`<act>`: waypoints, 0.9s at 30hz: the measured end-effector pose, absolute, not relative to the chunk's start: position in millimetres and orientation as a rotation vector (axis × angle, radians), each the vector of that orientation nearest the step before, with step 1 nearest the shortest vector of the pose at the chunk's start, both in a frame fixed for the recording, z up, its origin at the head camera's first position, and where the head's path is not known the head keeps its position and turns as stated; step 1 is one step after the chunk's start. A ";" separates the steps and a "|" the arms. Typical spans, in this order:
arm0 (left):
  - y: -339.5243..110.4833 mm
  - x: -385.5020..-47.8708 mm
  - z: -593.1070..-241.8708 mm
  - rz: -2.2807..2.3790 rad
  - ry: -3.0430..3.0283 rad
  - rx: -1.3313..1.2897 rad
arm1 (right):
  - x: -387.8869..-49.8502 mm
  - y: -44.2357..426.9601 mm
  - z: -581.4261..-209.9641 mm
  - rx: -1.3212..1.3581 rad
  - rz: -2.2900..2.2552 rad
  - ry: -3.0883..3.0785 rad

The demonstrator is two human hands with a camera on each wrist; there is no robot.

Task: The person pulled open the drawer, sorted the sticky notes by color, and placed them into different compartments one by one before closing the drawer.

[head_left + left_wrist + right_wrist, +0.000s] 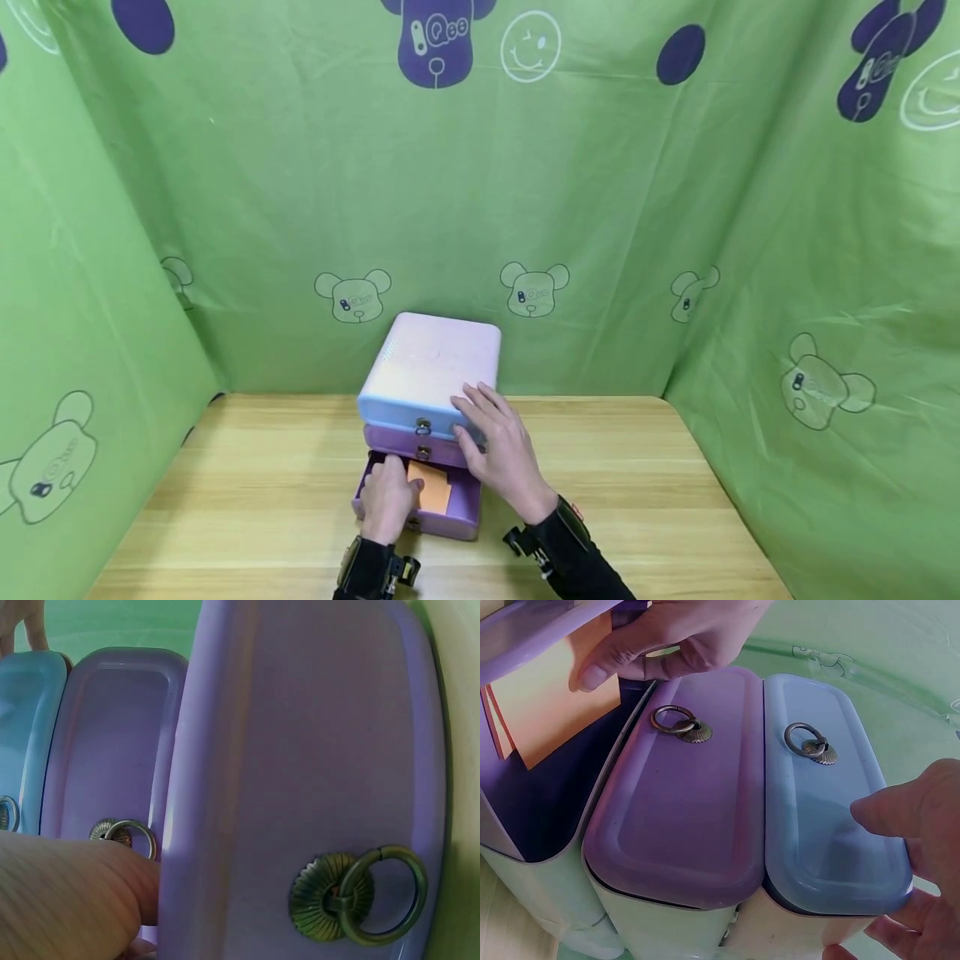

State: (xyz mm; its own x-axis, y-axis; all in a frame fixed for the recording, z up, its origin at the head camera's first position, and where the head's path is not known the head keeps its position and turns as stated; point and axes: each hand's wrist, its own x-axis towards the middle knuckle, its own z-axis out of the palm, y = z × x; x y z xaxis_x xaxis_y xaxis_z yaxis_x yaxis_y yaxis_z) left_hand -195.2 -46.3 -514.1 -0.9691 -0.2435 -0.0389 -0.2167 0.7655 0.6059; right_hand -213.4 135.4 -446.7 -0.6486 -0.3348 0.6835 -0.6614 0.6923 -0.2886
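A small three-tier drawer cabinet (438, 358) has a light top, a blue top drawer (817, 795) and a purple middle drawer (679, 802), both closed. Its purple bottom drawer (453, 527) is pulled out. Orange sticky notes (431, 486) stand inside it, pinched between thumb and fingers of my left hand (388, 500); the fingers behind the notes are partly hidden. My right hand (506, 454) rests on the cabinet's right front corner, fingers extended over the top and thumb (885, 814) against the blue drawer front.
The cabinet stands on a wooden table (615, 500) near its back edge. Green printed cloth (450, 192) hangs behind and along both sides. Each drawer front carries a metal ring pull (382, 896).
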 end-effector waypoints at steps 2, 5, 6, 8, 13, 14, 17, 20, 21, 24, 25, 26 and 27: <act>-46.6 -195.4 -515.4 -0.975 -2.907 0.377 | -213.3 135.4 -446.7 0.761 0.703 -2.296; -46.9 -195.2 -515.5 -0.962 -2.904 0.393 | -212.9 135.3 -446.4 0.758 0.693 -2.293; -46.9 -194.8 -515.2 -0.964 -2.906 0.402 | -212.7 135.3 -446.3 0.757 0.692 -2.292; -47.0 -194.0 -514.6 -0.968 -2.896 0.409 | -212.6 135.2 -446.3 0.756 0.692 -2.291; -47.5 -190.9 -512.1 -0.969 -2.840 0.376 | -213.6 134.9 -446.0 0.758 0.698 -2.303; -47.7 -189.9 -511.1 -0.971 -2.823 0.363 | -213.8 134.9 -445.8 0.758 0.699 -2.305; -48.1 -187.2 -508.1 -0.970 -2.750 0.291 | -214.5 134.8 -445.0 0.754 0.698 -2.309; -48.4 -183.8 -503.0 -0.951 -2.668 0.200 | -214.9 134.9 -444.4 0.751 0.691 -2.311; -48.4 -182.7 -501.0 -0.940 -2.640 0.166 | -215.0 135.0 -444.4 0.749 0.688 -2.313; -47.9 -178.4 -493.3 -0.907 -2.557 0.073 | -215.2 135.1 -444.3 0.750 0.678 -2.315; -47.4 -176.2 -491.0 -0.897 -2.529 0.046 | -215.3 135.1 -444.2 0.751 0.676 -2.315; -46.7 -173.5 -488.6 -0.884 -2.502 0.021 | -215.3 135.0 -443.8 0.752 0.676 -2.313; -45.9 -170.2 -487.0 -0.865 -2.477 0.001 | -215.4 134.8 -443.3 0.754 0.676 -2.311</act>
State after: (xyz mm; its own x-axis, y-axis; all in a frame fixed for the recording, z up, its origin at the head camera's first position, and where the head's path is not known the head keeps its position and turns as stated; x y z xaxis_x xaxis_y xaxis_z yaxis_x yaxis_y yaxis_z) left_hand -170.2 -45.9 -487.0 -0.8689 -0.1640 0.4671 0.1625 0.7967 0.5821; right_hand -215.4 134.8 -443.3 -0.6528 -0.3413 0.6763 -0.6518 0.7079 -0.2719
